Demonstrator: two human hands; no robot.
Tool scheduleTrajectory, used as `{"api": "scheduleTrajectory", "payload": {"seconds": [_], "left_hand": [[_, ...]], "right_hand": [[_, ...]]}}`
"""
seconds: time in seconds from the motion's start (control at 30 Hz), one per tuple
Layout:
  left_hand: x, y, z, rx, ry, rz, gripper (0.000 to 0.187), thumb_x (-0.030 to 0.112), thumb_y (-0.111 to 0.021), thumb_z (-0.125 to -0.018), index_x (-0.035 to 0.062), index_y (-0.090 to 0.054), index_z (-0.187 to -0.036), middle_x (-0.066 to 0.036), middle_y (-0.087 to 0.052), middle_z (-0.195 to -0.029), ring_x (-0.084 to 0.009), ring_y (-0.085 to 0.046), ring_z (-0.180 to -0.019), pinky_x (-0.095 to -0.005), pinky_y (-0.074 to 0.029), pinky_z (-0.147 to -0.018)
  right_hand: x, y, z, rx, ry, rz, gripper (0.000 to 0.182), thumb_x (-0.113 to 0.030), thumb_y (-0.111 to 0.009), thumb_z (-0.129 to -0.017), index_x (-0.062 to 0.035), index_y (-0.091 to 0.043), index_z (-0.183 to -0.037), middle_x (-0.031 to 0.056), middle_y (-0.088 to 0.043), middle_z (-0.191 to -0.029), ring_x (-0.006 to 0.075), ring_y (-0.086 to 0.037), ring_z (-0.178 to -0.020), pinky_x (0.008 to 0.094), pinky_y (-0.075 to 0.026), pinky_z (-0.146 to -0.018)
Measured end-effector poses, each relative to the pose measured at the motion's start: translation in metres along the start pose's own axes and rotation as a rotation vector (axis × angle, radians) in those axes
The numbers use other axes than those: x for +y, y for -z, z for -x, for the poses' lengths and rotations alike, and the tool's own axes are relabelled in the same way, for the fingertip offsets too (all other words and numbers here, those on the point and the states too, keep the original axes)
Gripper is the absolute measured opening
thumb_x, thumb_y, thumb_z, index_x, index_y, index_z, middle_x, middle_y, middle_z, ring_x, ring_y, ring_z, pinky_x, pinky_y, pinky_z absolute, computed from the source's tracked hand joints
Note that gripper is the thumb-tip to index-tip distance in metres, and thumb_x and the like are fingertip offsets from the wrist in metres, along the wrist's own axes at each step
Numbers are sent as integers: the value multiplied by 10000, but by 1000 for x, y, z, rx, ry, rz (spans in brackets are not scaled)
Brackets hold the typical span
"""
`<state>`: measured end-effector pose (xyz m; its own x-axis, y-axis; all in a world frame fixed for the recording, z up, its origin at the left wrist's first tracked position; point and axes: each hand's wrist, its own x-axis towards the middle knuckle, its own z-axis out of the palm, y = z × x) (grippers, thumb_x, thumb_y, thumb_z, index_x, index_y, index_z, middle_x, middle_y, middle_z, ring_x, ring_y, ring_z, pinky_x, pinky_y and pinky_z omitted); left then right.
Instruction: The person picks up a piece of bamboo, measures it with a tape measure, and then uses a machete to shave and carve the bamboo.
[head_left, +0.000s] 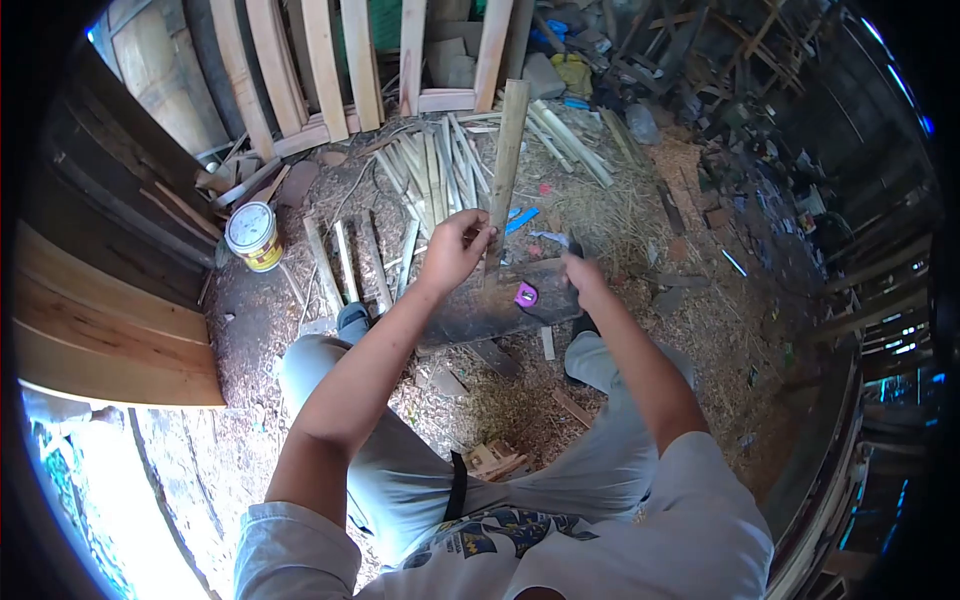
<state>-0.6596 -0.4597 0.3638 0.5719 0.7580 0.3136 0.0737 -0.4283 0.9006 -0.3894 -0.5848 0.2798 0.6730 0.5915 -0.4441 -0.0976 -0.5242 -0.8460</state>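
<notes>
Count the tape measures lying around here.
1. The purple tape measure lies on the dark log, between the left hand and right hand, beside the upright wood piece. More may be hidden in the dim clutter.

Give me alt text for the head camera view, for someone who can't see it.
A person's left hand is at a wooden slat standing on a dark wooden block, while the right hand grips a blurred tool. A purple tape measure lies on the block; loose wood strips and a bucket are on the littered ground.
</notes>
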Motion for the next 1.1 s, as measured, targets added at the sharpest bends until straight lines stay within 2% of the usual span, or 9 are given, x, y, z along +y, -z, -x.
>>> {"api": "scheduleTrajectory", "payload": {"seconds": [0.17, 0.23, 0.33, 0.5, 0.6, 0.67, 0.77, 0.97, 1.1], "left_hand": [[7, -10, 7, -80, -42, 82, 183, 79, -724, -959, -31, -668, -1094, -121, -706, -926, -180, -703, -793, -306, -562, -720], [5, -11, 9, -143, -30, 86, 182, 84, -730, -959, -22, -678, -1097, -95, -688, -907, -159, -670, -764, -299, -543, -702], [-6, -11, 9, -211, -40, 67, 188, 89, -732, -961, -19, -685, -1109, -88, -688, -915, -158, -660, -769, -305, -540, -705], [-2, -14, 7, -299, 91, 3, 212, 110, -736, -966, -10, -698, -1136, -109, -726, -983, -152, -708, -876, -309, -569, -768], [-18, -18, 5, -358, 86, 24, 185, 108, -731, -970, -10, -705, -1110, -107, -734, -979, -161, -718, -858, -302, -573, -765], [-15, -15, -3, -458, 150, -34, 248, 77, -737, -948, 4, -677, -1178, -112, -729, -1074, -180, -713, -957, -326, -573, -818], [6, -5, -15, -285, 90, -32, 447, 83, -702, -915, 60, -579, -1344, -108, -673, -1239, -203, -642, -1146, -384, -542, -949], [20, 17, -48, 29, 105, 258, 388, 202, -713, -1009, -7, -613, -1321, -84, -692, -1195, -158, -654, -1080, -310, -508, -958], [28, 13, -54, 61, 111, 253, 305, 177, -707, -1013, -12, -643, -1244, -48, -708, -1073, -127, -655, -1009, -284, -508, -915]], "right_hand": [[-97, 27, 84, -159, 207, -126, 258, -220, -689, -975, -66, -626, -777, 62, -659, -711, 190, -658, -646, 332, -471, -591], [-117, 23, 107, -336, 326, -439, 259, -221, -753, -965, -10, -606, -995, 125, -715, -968, 233, -728, -854, 358, -571, -677], [-116, 7, 107, -488, 468, -629, 267, -143, -747, -967, -15, -564, -1113, 142, -706, -1099, 269, -724, -1023, 396, -596, -811], [-110, -5, 93, -510, 478, -542, 326, -81, -798, -913, -28, -569, -1138, 34, -660, -1000, 132, -642, -876, 315, -550, -828], [-102, -17, 81, -447, 490, -449, 316, -79, -810, -896, -27, -584, -1110, 27, -655, -988, 125, -640, -885, 298, -529, -804], [-98, -28, 71, -374, 490, -422, 316, -94, -825, -880, -29, -596, -1089, 24, -656, -966, 119, -637, -880, 296, -520, -800], [-93, -37, 61, -288, 480, -258, 315, -85, -829, -870, -47, -585, -1065, 35, -666, -976, 119, -639, -865, 291, -521, -785], [-86, -43, 61, -258, 421, -69, 340, -146, -857, -835, -30, -610, -1037, 34, -664, -936, 136, -640, -837, 310, -513, -773], [-83, -47, 67, -273, 408, 39, 306, -148, -836, -832, -12, -622, -1002, 57, -677, -907, 161, -655, -822, 338, -522, -763]]}}
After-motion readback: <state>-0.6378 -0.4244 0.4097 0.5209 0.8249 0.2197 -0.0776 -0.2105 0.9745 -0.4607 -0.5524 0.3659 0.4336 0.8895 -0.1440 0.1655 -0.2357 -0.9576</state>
